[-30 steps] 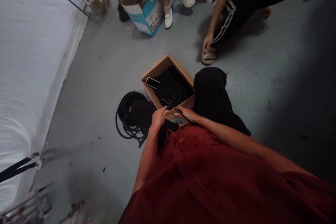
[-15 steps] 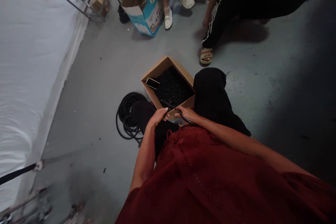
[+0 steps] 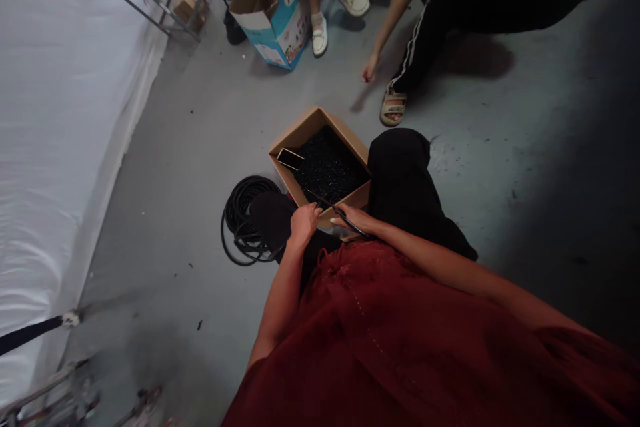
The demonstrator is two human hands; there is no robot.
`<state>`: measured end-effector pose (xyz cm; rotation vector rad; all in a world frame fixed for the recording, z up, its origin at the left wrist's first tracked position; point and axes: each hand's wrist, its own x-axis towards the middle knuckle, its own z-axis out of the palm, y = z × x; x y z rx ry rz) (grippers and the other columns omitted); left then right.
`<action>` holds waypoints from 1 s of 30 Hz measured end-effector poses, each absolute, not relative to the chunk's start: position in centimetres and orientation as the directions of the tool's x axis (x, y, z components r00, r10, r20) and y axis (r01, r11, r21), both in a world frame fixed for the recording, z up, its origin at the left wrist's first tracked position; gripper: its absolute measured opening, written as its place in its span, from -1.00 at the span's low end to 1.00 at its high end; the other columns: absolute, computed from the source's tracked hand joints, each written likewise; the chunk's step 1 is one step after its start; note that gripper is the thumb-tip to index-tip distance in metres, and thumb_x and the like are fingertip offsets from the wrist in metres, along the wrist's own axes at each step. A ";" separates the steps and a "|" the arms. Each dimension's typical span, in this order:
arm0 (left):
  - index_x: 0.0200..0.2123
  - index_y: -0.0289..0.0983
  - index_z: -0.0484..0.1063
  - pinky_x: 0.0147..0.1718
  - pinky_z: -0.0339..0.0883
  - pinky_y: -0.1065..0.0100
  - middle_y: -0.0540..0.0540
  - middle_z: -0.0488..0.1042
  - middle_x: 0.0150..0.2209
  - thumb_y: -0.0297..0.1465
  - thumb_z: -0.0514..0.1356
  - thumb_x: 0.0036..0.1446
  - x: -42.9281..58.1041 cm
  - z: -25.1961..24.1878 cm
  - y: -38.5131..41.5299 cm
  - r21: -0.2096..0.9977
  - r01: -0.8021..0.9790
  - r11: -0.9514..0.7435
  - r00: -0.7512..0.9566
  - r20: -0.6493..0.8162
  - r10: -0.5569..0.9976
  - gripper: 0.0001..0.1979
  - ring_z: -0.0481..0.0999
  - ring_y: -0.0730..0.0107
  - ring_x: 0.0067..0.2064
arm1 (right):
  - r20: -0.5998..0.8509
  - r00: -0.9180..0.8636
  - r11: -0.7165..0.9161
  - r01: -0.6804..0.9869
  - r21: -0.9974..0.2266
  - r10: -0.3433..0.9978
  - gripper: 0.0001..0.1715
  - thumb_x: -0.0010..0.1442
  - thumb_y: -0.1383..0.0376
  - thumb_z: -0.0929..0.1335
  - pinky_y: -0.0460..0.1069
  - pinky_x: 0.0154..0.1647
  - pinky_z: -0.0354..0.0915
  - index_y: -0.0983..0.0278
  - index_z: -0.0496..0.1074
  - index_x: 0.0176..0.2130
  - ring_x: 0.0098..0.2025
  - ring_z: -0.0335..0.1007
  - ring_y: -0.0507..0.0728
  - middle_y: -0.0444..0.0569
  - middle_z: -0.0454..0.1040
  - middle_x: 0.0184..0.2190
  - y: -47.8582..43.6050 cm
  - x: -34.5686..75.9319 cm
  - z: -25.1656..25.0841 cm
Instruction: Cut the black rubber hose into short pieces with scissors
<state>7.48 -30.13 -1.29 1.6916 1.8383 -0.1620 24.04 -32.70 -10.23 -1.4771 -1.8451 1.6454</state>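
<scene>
My right hand (image 3: 354,217) is closed round the handles of a pair of scissors (image 3: 327,203), whose blades point left over the near edge of a cardboard box (image 3: 285,180). My left hand (image 3: 304,221) is closed on the end of a black hose, its fingertips close to the blades; most of that hose is hidden by the hand and leg. Inside the box lie many short black pieces (image 3: 330,167) and a small dark rectangular object with a pale rim (image 3: 291,159). A coil of black hose (image 3: 240,220) rests on the floor beside my left knee.
The box stands between my knees on a grey floor. Ahead is a blue and white carton (image 3: 280,37) beside a person's white shoes (image 3: 320,37). At the upper right another person crouches, one hand (image 3: 369,70) lowered. A metal frame (image 3: 165,20) and white sheeting (image 3: 65,113) are at left.
My left hand has turned over and moved slightly up toward the scissor blades. My right hand stays nearly in place. The crouching person's hand has swung out to the left.
</scene>
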 end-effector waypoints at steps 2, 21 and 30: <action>-0.20 -0.22 0.47 -0.17 0.22 0.33 -0.20 0.52 -0.19 -0.31 0.05 0.20 8.0 -1.2 -30.5 0.181 0.979 0.093 0.006 -0.483 0.876 -0.77 0.47 0.17 -0.08 | -0.416 -0.451 -0.163 0.500 -0.851 0.789 -0.48 0.17 0.00 0.30 -0.03 -0.21 0.23 0.23 0.31 0.02 -0.14 0.41 0.21 0.04 0.49 -0.11 -32.7 24.1 -10.3; -0.10 -0.21 0.42 -0.24 0.26 0.35 -0.22 0.50 -0.18 -0.23 -0.06 0.28 8.6 -2.2 -31.1 -0.016 0.998 -0.068 0.053 -0.461 0.886 -0.68 0.50 0.22 -0.18 | -0.468 -0.400 -0.148 0.615 -0.775 0.788 -0.56 0.20 0.00 0.23 -0.08 -0.43 0.10 0.21 0.36 -0.06 -0.28 0.43 0.20 0.03 0.52 -0.29 -32.8 24.6 -10.2; -0.15 -0.22 0.43 -0.20 0.23 0.33 -0.23 0.50 -0.18 -0.27 -0.01 0.25 8.2 -2.8 -30.9 0.125 0.991 0.048 0.016 -0.467 0.884 -0.73 0.48 0.20 -0.15 | -0.472 -0.366 -0.158 0.631 -0.759 0.802 -0.59 0.20 0.02 0.25 -0.08 -0.40 0.12 0.21 0.39 -0.10 -0.25 0.45 0.21 0.04 0.53 -0.29 -32.8 24.3 -10.3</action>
